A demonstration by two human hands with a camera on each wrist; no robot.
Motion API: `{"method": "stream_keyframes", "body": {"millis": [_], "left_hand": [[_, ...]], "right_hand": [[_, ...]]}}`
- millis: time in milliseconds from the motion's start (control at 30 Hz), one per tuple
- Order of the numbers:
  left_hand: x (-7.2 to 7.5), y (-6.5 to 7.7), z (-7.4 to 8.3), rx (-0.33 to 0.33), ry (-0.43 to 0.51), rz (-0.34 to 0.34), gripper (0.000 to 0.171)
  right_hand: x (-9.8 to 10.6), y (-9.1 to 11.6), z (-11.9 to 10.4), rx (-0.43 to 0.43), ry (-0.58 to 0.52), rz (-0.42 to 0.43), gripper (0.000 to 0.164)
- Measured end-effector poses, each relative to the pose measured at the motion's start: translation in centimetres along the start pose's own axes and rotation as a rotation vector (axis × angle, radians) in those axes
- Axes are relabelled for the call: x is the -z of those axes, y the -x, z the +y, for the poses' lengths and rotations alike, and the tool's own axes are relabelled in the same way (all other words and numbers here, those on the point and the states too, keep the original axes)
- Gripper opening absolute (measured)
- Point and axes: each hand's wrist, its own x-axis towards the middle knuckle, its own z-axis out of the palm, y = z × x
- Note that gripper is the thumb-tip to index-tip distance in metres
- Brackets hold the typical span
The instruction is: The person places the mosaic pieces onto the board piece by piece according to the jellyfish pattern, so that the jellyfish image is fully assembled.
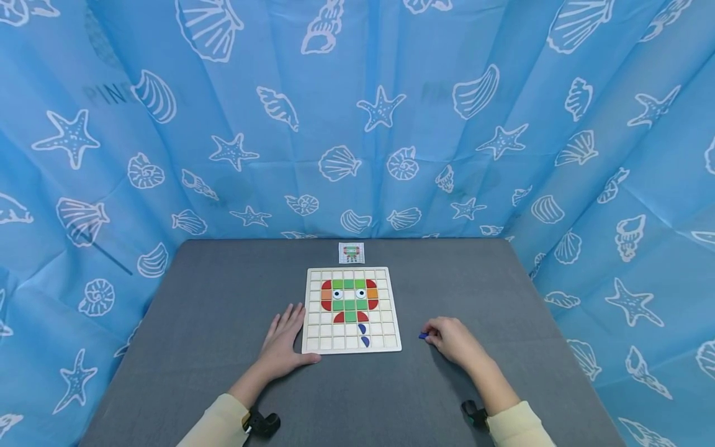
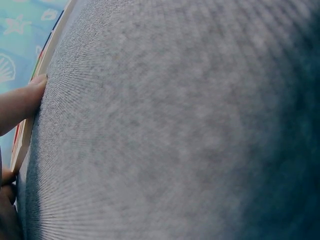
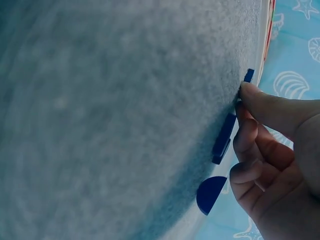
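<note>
A white gridded board (image 1: pixel 326 344) holds green squares, red quarter-rounds, orange squares and two eye tiles. Two blue half-round pieces (image 1: pixel 362 328) sit in its lower rows. My left hand (image 1: pixel 286 347) lies spread at the board's left side, thumb touching its near edge; in the left wrist view the thumb (image 2: pixel 22 106) meets the board's rim. To the right of the board, my right hand (image 1: pixel 454 338) pinches a small blue piece (image 3: pixel 249 75) between thumb and fingertips. Beside those fingers, the right wrist view has another blue piece (image 3: pixel 224 140) and a blue half-round (image 3: pixel 211 195).
A small picture card (image 1: pixel 351 252) showing a similar coloured figure lies behind the board. The grey table (image 1: pixel 234 279) spreads around it all, with a blue shell-patterned curtain (image 1: pixel 301 155) along its back and sides.
</note>
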Motion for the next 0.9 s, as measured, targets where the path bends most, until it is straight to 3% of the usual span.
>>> {"method": "stream_keyframes", "body": {"millis": [300,467,567,900], "left_hand": [[-0.10,-0.10,-0.08,-0.002,-0.003,0.002,0.125],[-0.24,-0.10,-0.03,-0.006,-0.016,0.013,0.125],[-0.24,-0.03,0.02,-0.009,-0.008,0.024,0.124],[-0.01,0.01,0.12,-0.019,0.003,0.027,0.123]], "right_hand": [[0.23,-0.36,-0.30,-0.018,0.000,-0.014,0.006],[0.56,-0.37,0.10,0.102,0.009,-0.070,0.019],[0.42,-0.43,0.23,0.152,-0.008,-0.094,0.018],[-0.33,-0.52,-0.26,0.118,-0.021,-0.037,0.016]]}}
